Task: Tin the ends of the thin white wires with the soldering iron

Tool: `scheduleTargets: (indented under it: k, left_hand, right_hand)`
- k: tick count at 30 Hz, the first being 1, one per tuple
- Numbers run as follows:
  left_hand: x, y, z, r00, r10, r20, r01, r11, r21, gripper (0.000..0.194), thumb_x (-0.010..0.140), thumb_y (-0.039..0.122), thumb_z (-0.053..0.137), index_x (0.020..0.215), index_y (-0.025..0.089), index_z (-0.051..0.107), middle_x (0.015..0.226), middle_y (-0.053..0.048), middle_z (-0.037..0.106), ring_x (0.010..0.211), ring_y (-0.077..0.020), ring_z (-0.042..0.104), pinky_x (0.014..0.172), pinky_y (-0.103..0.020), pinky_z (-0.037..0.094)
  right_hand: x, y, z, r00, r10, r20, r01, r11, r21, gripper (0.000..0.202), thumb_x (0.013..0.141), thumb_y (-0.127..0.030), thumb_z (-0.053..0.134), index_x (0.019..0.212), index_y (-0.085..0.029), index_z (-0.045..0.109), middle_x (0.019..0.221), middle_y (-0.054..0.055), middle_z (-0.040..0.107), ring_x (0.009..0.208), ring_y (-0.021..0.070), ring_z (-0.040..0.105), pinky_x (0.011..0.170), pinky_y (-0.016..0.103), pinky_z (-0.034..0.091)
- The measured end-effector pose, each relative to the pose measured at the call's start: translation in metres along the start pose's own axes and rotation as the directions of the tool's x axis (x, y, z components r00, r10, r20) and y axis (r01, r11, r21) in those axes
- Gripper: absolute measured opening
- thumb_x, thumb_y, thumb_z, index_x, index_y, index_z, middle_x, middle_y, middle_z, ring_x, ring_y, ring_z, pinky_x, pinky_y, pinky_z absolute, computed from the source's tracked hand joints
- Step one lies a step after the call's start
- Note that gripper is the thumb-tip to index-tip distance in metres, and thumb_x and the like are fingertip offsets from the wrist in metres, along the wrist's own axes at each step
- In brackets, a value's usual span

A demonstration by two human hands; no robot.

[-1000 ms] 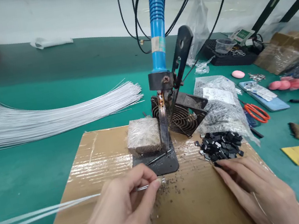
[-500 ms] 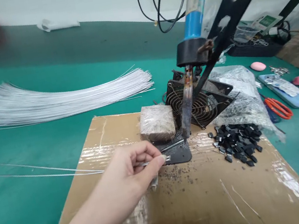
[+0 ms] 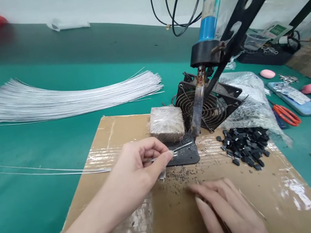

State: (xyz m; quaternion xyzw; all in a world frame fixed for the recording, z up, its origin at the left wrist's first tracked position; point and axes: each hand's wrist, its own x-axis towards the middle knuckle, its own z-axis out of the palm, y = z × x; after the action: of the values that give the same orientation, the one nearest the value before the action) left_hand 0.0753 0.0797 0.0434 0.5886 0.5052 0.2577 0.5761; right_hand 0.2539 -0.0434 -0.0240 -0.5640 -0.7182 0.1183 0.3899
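Taped cardboard [image 3: 122,130] on green bench, left hand [image 3: 139,167] grip pinching thin wires [image 3: 33,172], right hand [image 3: 228,208] flat, grip empty

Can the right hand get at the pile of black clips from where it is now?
Probably yes. The right hand lies flat on the cardboard, and only bare board lies between it and the black clips.

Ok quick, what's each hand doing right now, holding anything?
Left hand: closed in a pinch on the thin white wires.
Right hand: open, fingers resting flat on the cardboard, holding nothing visible.
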Motion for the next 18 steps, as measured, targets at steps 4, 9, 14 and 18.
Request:
scheduleTargets:
  k: [4, 9, 14, 18]
  left_hand:
    - [-0.001, -0.001, 0.002, 1.0, 0.002, 0.002, -0.002, 1.0, 0.014, 0.025, 0.085, 0.041, 0.062, 0.074, 0.019, 0.062, 0.064, 0.004, 0.054, 0.063, -0.0151, 0.045, 0.059, -0.028, 0.033]
    - [-0.001, -0.001, 0.002, 1.0, -0.009, 0.007, 0.009, 1.0, 0.028, 0.025, 0.086, 0.042, 0.062, 0.075, 0.019, 0.063, 0.066, 0.002, 0.056, 0.064, -0.016, 0.047, 0.058, -0.029, 0.034]
    - [-0.003, 0.0, 0.003, 1.0, -0.025, 0.012, 0.025, 0.999, 0.025, 0.025, 0.087, 0.042, 0.061, 0.075, 0.02, 0.063, 0.064, 0.003, 0.054, 0.063, -0.0161, 0.046, 0.056, -0.028, 0.033]
    - [-0.004, 0.001, 0.003, 1.0, -0.03, 0.008, 0.03, 0.999, 0.03, 0.025, 0.088, 0.042, 0.06, 0.075, 0.021, 0.063, 0.064, 0.003, 0.054, 0.061, -0.0159, 0.046, 0.056, -0.029, 0.032]
  right_hand:
    - [0.017, 0.007, 0.004, 1.0, -0.022, -0.018, 0.023, 0.999, 0.023, 0.022, 0.097, -0.004, 0.065, 0.115, -0.016, 0.069, 0.099, 0.005, 0.069, 0.086, 0.0143, 0.065, 0.08, 0.025, 0.054]
    - [0.028, 0.006, 0.014, 0.997, -0.056, -0.058, 0.056, 0.998, 0.0, 0.015, 0.096, -0.005, 0.065, 0.104, -0.016, 0.071, 0.091, 0.003, 0.071, 0.082, 0.0165, 0.065, 0.08, 0.028, 0.053]
    - [0.029, 0.004, 0.015, 0.993, -0.105, -0.048, 0.101, 0.993, -0.067, 0.018, 0.095, 0.0, 0.066, 0.105, -0.013, 0.071, 0.092, 0.005, 0.074, 0.083, 0.0166, 0.068, 0.089, 0.028, 0.051]
    - [0.035, 0.009, 0.007, 0.999, -0.033, -0.01, 0.032, 0.999, -0.03, 0.016, 0.095, -0.005, 0.067, 0.101, -0.018, 0.073, 0.092, 0.002, 0.076, 0.078, 0.014, 0.07, 0.083, 0.023, 0.054]
